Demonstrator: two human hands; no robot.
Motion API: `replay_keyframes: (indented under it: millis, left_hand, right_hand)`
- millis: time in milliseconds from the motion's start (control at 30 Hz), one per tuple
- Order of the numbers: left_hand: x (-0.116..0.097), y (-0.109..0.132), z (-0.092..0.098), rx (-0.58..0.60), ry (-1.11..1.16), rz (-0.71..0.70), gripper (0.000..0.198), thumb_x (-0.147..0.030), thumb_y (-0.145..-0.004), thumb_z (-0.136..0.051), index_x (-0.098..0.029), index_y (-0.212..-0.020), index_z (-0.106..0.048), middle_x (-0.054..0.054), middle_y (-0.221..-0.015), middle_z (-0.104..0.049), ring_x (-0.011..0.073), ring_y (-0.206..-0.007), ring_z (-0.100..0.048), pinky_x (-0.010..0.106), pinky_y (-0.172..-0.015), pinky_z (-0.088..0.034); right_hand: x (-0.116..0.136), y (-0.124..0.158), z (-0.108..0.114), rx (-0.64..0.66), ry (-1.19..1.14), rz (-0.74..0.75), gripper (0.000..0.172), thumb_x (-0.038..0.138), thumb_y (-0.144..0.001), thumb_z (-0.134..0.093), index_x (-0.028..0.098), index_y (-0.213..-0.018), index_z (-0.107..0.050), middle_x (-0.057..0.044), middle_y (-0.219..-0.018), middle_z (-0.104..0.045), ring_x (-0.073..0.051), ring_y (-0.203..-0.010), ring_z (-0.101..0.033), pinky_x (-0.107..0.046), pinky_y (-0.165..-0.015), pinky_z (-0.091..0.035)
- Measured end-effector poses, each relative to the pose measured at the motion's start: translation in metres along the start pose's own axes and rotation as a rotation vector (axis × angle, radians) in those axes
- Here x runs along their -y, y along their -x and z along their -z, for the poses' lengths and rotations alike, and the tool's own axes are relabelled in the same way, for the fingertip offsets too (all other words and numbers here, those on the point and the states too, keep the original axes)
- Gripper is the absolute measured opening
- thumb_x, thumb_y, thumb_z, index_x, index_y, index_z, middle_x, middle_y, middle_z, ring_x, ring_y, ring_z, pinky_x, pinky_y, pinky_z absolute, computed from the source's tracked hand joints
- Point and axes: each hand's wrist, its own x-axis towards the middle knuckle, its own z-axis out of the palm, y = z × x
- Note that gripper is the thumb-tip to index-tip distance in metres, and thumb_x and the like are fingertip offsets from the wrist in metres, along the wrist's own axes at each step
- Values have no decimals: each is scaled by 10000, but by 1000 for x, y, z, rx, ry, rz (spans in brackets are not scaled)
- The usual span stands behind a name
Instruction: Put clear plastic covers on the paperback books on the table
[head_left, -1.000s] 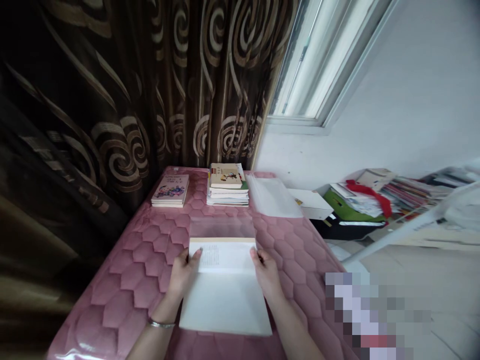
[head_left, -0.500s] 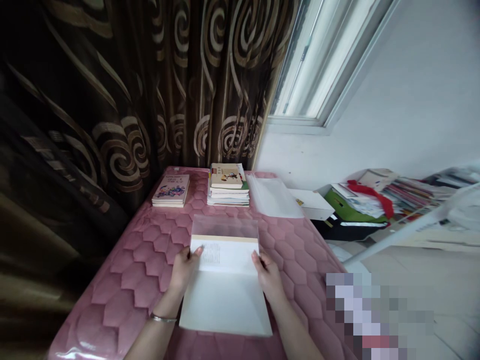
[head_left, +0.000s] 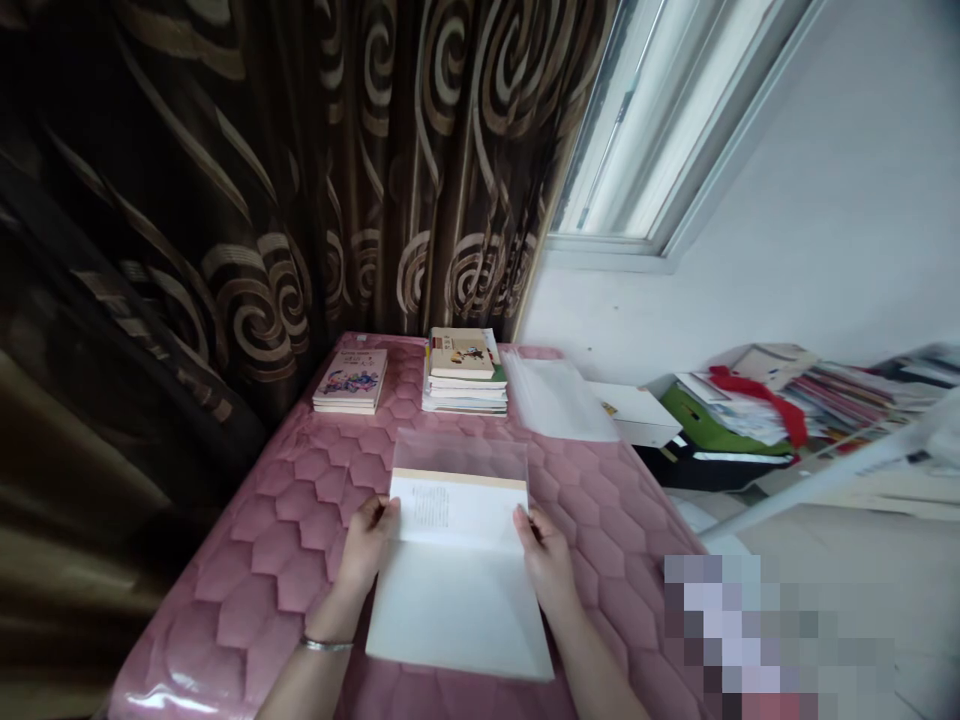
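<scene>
An opened book [head_left: 459, 605] with blank pale pages lies in front of me on the pink quilted surface. Its far part, with a printed text block and a tan strip, is inside a clear plastic cover [head_left: 461, 450] that extends beyond the book's far edge. My left hand [head_left: 369, 535] grips the left edge of the covered book, thumb on top and fingers underneath. On the opposite edge, my right hand [head_left: 546, 550] pinches the covered book in the same way. The fingers under the book are partly hidden.
Toward the back stand a small pile of books [head_left: 350, 382] and a taller book stack [head_left: 465, 370]. Clear plastic sheets [head_left: 562, 395] lie right of them. Beyond the edge are a white box [head_left: 637, 412] and a green bag [head_left: 697, 420] with papers. A patterned curtain [head_left: 375, 180] hangs behind.
The view has shifted slightly, so everything sits a little further right. Both hands keep their hold on the covered book, which looks nearly unchanged.
</scene>
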Motion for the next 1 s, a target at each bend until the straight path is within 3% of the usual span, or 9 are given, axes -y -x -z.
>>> replay_keyframes:
  millis: [133, 233, 333, 467, 633, 767, 1000]
  left_hand:
    - [4, -2, -4, -72, -104, -37, 468, -625, -734, -560, -163, -661, -543, -3, -575, -588, 146, -569, -543, 223, -536, -379]
    - [-1, 0, -5, -110, -97, -23, 487, -632, -737, -548, -148, -729, -597, 40, -657, -651, 199, -692, -609, 250, -607, -434]
    - [-7, 3, -4, -21, 27, 22, 505, -595, -718, -602, -121, -888, -648, 93, -826, -709, 248, -844, -643, 290, -716, -476]
    - [-7, 6, -4, 142, 146, 92, 515, -512, -665, -706, -106, -976, -651, 116, -870, -724, 263, -823, -667, 302, -678, -505]
    - [1, 4, -7, 130, 154, 85, 523, -510, -705, -677, -94, -1021, -644, 116, -852, -726, 244, -768, -669, 285, -624, -505]
    - [5, 2, -8, 70, 87, 62, 499, -527, -699, -673, -94, -946, -664, 99, -800, -722, 221, -722, -656, 249, -571, -481]
    - [8, 1, -7, 101, 83, 44, 495, -533, -724, -648, -106, -975, -654, 95, -847, -725, 222, -764, -661, 253, -617, -492]
  right_hand:
    - [5, 1, -1, -25, 6, 26, 477, 637, -759, -518, 182, -617, -526, 13, -583, -470, -138, -573, -413, -242, -528, -344]
    - [6, 1, -1, -20, 17, 26, 459, 620, -775, -514, 181, -643, -538, 3, -612, -503, -149, -599, -444, -246, -546, -361]
    - [3, 1, -1, -17, 35, 35, 447, 602, -788, -511, 175, -663, -554, -8, -630, -528, -153, -611, -454, -248, -552, -370]
    - [2, 1, -2, -16, 29, 22, 451, 606, -787, -513, 172, -673, -564, -12, -627, -537, -151, -601, -454, -247, -543, -369]
    - [12, 2, 2, 34, -98, -56, 433, 603, -738, -579, 172, -709, -602, -31, -671, -587, -175, -630, -505, -255, -554, -400]
    - [20, 3, 6, 86, -198, -102, 356, 549, -701, -644, 196, -749, -626, -30, -707, -611, -191, -661, -535, -265, -587, -424]
    - [1, -3, 3, 53, -132, -48, 421, 596, -692, -617, 184, -631, -554, 4, -612, -515, -145, -574, -446, -251, -526, -360]
